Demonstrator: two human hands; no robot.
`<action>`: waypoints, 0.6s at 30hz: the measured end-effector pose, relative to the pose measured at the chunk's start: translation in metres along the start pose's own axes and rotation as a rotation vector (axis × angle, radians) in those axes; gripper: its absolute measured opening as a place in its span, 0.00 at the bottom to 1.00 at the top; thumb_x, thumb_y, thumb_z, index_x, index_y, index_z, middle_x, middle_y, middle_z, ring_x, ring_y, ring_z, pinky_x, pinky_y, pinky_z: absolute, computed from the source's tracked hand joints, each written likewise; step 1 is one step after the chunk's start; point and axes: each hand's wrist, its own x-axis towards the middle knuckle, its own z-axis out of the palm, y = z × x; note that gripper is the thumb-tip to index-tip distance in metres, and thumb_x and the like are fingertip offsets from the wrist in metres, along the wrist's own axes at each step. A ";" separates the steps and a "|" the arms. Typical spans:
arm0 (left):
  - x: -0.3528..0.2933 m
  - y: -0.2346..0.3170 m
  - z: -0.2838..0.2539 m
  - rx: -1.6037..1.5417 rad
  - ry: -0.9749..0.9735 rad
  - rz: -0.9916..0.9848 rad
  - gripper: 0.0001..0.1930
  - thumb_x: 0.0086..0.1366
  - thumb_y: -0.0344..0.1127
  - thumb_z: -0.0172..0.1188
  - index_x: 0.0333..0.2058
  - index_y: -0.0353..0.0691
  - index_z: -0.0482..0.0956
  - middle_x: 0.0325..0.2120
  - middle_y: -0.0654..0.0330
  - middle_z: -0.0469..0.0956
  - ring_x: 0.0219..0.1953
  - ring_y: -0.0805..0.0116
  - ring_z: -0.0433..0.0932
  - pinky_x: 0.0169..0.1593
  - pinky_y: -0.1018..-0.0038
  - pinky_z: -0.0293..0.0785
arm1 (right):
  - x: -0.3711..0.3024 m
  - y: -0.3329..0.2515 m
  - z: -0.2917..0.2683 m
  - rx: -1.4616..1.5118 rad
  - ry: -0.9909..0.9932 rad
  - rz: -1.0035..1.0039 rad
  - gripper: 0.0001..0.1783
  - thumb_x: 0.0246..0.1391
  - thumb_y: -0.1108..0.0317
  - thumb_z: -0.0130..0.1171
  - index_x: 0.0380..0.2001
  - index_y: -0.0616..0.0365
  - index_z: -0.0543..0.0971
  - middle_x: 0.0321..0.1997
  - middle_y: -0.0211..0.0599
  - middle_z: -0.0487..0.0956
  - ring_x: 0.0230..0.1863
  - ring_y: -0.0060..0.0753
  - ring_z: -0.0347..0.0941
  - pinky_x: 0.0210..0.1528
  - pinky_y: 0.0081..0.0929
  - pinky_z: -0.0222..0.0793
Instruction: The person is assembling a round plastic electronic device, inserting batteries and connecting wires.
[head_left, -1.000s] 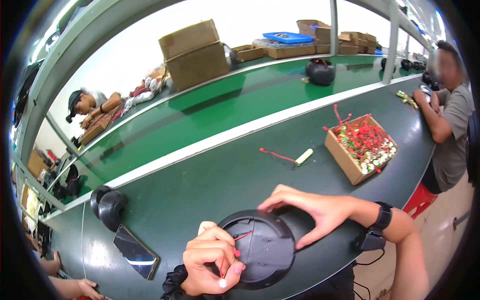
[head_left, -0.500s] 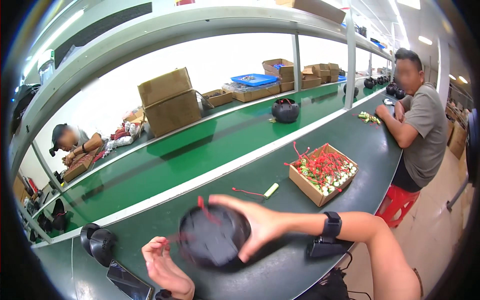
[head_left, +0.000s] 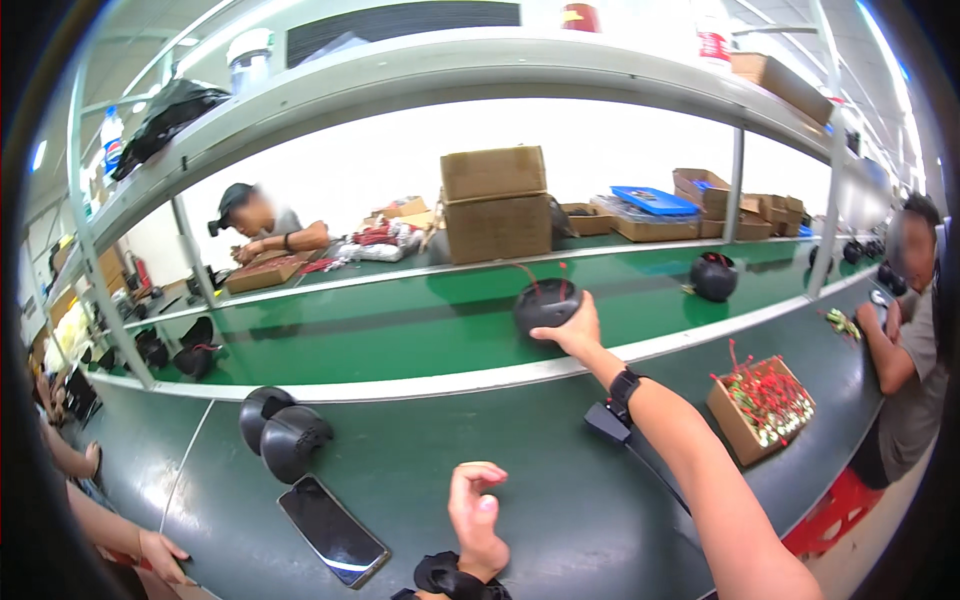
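Right grip is closed on a black round housing, thumb across its near side, hand wrapped on its right side. Housing lies directly left of this grip and slightly beyond it, touching; its left side is uncovered. No clear long axis, body roughly ball-shaped; red wires rise from its top. It is over the green strip, past the white rail; resting or lifted, cannot tell. Right hand is plainly the nearer one: left grip is over the desk, well apart, on the person's side of the right grip, fingers loosely curled, nothing visible in it. Second black housing sits on the strip, right of the right grip. Cardboard box of wired batteries: right and nearer the person. Phone, black shells: left and nearer.
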 end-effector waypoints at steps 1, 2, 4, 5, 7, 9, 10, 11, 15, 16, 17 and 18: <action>-0.001 0.000 0.000 -0.006 0.005 -0.019 0.20 0.57 0.48 0.47 0.35 0.33 0.67 0.34 0.54 0.69 0.38 0.67 0.69 0.46 0.72 0.64 | -0.002 0.001 0.002 0.029 0.005 0.041 0.72 0.15 0.51 0.81 0.62 0.70 0.48 0.61 0.56 0.61 0.61 0.50 0.60 0.63 0.36 0.59; 0.000 0.003 -0.001 -0.002 0.004 -0.034 0.20 0.56 0.48 0.48 0.35 0.33 0.67 0.34 0.54 0.69 0.39 0.67 0.69 0.47 0.72 0.64 | -0.001 -0.001 0.007 0.019 0.015 0.033 0.72 0.16 0.51 0.81 0.62 0.70 0.47 0.61 0.56 0.60 0.61 0.51 0.60 0.63 0.36 0.59; 0.000 0.003 -0.002 0.006 0.002 -0.039 0.21 0.56 0.48 0.48 0.35 0.33 0.67 0.34 0.54 0.69 0.39 0.67 0.69 0.47 0.72 0.64 | 0.001 -0.005 0.011 -0.006 -0.002 0.042 0.73 0.19 0.51 0.80 0.63 0.68 0.45 0.62 0.57 0.58 0.61 0.52 0.60 0.63 0.36 0.59; 0.000 0.003 -0.002 0.008 -0.015 -0.040 0.21 0.56 0.49 0.48 0.35 0.33 0.67 0.34 0.54 0.69 0.39 0.67 0.69 0.47 0.72 0.64 | 0.003 -0.006 0.011 -0.044 -0.016 0.063 0.73 0.20 0.49 0.79 0.64 0.67 0.43 0.62 0.58 0.58 0.62 0.53 0.59 0.62 0.37 0.59; 0.000 0.002 -0.002 0.004 -0.009 -0.045 0.21 0.57 0.49 0.49 0.36 0.33 0.67 0.35 0.54 0.69 0.39 0.67 0.69 0.48 0.71 0.64 | 0.005 -0.006 0.009 -0.047 -0.024 0.049 0.73 0.21 0.47 0.79 0.64 0.66 0.43 0.62 0.58 0.58 0.62 0.53 0.60 0.62 0.37 0.59; 0.002 -0.001 -0.003 0.013 -0.038 -0.030 0.20 0.58 0.48 0.49 0.36 0.33 0.67 0.35 0.55 0.69 0.40 0.67 0.69 0.49 0.71 0.65 | 0.019 0.013 0.016 -0.069 0.002 -0.003 0.76 0.17 0.43 0.79 0.65 0.63 0.42 0.63 0.60 0.56 0.62 0.54 0.59 0.62 0.39 0.59; 0.001 -0.002 -0.008 0.014 -0.030 -0.027 0.20 0.58 0.48 0.49 0.36 0.33 0.67 0.35 0.55 0.69 0.40 0.67 0.69 0.49 0.71 0.65 | 0.013 0.002 0.018 -0.150 -0.056 0.077 0.77 0.16 0.43 0.79 0.65 0.63 0.43 0.64 0.61 0.55 0.62 0.55 0.59 0.62 0.40 0.59; 0.000 -0.004 -0.011 0.024 -0.030 -0.025 0.20 0.58 0.47 0.50 0.37 0.33 0.68 0.36 0.55 0.69 0.41 0.68 0.69 0.50 0.72 0.64 | 0.004 -0.016 0.011 -0.236 -0.113 0.148 0.77 0.15 0.42 0.79 0.65 0.63 0.43 0.64 0.62 0.54 0.63 0.55 0.58 0.62 0.41 0.59; 0.002 -0.011 0.001 -0.017 -0.022 0.005 0.09 0.56 0.30 0.53 0.35 0.34 0.70 0.34 0.58 0.72 0.39 0.68 0.71 0.48 0.73 0.66 | 0.004 0.005 -0.027 -0.346 0.172 -0.097 0.67 0.23 0.48 0.77 0.64 0.60 0.49 0.62 0.59 0.56 0.63 0.54 0.58 0.61 0.41 0.58; 0.002 -0.012 -0.001 0.020 -0.029 0.012 0.09 0.57 0.31 0.53 0.35 0.34 0.70 0.33 0.59 0.72 0.38 0.69 0.71 0.47 0.73 0.66 | -0.003 0.005 -0.032 -0.275 0.187 -0.251 0.60 0.27 0.53 0.75 0.63 0.59 0.52 0.61 0.56 0.58 0.61 0.53 0.59 0.61 0.41 0.59; 0.000 -0.009 -0.001 0.031 -0.012 0.018 0.09 0.57 0.31 0.53 0.35 0.34 0.70 0.33 0.59 0.72 0.38 0.69 0.71 0.47 0.73 0.66 | -0.011 -0.002 -0.040 -0.199 0.210 -0.400 0.54 0.31 0.58 0.72 0.62 0.59 0.56 0.60 0.53 0.59 0.60 0.52 0.61 0.60 0.41 0.59; -0.001 -0.008 -0.002 0.006 -0.015 -0.002 0.08 0.58 0.31 0.53 0.35 0.34 0.70 0.32 0.59 0.72 0.38 0.69 0.71 0.47 0.73 0.66 | -0.021 -0.015 -0.047 -0.093 0.209 -0.530 0.39 0.37 0.66 0.66 0.55 0.61 0.65 0.55 0.48 0.64 0.56 0.50 0.64 0.59 0.39 0.59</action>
